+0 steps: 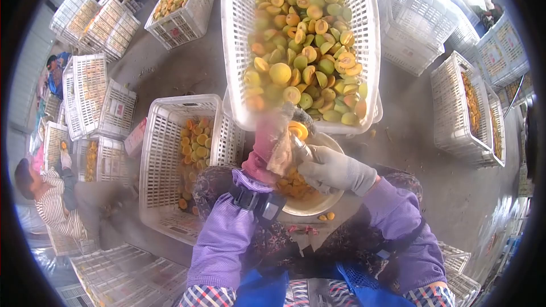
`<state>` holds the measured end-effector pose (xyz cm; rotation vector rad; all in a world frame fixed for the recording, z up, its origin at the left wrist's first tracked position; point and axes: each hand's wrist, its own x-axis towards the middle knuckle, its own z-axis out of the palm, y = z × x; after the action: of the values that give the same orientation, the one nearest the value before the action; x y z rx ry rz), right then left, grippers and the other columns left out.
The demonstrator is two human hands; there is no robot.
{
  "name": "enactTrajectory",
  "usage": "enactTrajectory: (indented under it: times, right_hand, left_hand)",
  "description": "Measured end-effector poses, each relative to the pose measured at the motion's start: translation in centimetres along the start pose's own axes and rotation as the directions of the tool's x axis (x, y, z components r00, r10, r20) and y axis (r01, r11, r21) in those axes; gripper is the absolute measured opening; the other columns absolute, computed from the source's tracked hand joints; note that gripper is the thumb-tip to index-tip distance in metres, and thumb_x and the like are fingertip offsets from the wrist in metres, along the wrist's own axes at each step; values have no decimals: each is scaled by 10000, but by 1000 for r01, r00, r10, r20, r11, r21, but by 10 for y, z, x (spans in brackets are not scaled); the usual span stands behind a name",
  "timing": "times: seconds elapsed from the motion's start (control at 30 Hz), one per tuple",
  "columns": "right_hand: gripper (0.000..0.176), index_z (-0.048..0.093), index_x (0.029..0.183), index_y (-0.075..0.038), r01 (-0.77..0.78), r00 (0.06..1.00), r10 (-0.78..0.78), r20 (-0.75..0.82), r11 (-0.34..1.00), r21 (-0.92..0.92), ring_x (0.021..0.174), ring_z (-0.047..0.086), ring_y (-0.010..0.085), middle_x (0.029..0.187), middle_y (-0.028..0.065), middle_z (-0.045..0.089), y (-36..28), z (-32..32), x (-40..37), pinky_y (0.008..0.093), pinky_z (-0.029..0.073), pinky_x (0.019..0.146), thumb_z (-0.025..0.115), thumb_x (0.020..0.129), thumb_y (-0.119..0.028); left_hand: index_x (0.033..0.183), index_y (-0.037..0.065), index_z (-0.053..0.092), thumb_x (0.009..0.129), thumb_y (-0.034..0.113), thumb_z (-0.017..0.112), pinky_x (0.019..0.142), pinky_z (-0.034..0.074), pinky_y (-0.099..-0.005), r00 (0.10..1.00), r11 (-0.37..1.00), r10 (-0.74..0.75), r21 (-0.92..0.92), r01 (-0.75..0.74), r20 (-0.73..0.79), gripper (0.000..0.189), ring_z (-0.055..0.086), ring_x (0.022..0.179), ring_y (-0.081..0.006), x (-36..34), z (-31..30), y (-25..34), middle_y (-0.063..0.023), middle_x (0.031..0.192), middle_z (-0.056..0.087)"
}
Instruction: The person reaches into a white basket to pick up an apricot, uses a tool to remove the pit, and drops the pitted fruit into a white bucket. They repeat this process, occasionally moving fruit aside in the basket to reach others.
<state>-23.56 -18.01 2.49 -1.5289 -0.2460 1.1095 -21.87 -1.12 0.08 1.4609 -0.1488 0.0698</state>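
Note:
My left hand, in a worn pink glove, is closed around an apricot half, its orange cut face turned up. In a grey glove, my right hand grips a short metal tool, its end right at the fruit; I cannot tell the tool's exact kind. Beneath both hands a pale basin sits between my knees, holding orange pieces. Just ahead stands a white plastic crate, with many green and orange apricot halves inside.
To the left, another white crate holds more halves. Stacked crates line the far left, near a seated person in a striped top. More crates stand at right. Small orange pieces lie below the basin.

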Motion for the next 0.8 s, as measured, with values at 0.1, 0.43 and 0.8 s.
enactTrajectory:
  times: [0.1,0.43,0.8]
  right_hand:
    - [163,527,965,-47,24,1000,-24,11,999,27,612,532,79,727,0,562,4,3,1,243,458,560,545,942,-208]
    - [223,516,994,-15,79,892,-378,-247,670,-738,730,644,374,721,192,623,40,1,-6,448,503,657,572,863,-187]
    - [241,543,1019,-30,-152,861,-423,-281,314,-937,566,643,296,617,102,623,50,-8,-24,413,484,470,571,856,-205]
  left_hand:
    - [923,10,594,966,271,536,636,487,-283,999,998,-41,-44,40,-15,271,605,706,-171,1,-4,-4,-76,756,613]
    - [1341,-52,400,800,157,673,966,446,-403,1000,942,22,333,-26,17,640,558,1095,-333,9,-31,-82,-179,1192,576]
    - [1137,49,592,917,342,602,859,519,-397,950,885,168,466,-27,-264,367,622,987,-288,-13,-117,28,-143,1059,642]
